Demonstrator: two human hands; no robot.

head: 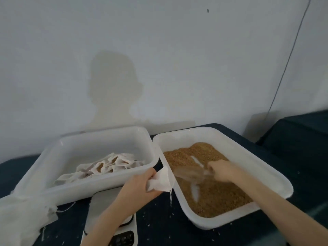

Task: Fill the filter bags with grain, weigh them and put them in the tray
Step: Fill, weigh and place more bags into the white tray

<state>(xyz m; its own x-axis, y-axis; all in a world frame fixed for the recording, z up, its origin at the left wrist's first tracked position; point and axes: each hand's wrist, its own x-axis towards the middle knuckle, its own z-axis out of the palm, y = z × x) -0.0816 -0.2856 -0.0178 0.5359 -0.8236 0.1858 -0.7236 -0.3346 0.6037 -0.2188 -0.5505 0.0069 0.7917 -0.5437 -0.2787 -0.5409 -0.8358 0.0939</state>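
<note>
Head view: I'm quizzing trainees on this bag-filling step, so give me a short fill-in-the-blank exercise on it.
1. The left hand grips an empty white filter ____.
2. The right hand holds a clear scoop in the tray of ____.
3. The filled bags lie in the ____ tray of the two.
4. The scale sits under the ____ forearm.

Missing words: bag; grain; left; left

2 trays (99, 139) (239, 157), 1 scale (104, 206), 2 hands (140, 185) (221, 170) — filled bags uncountable.
</note>
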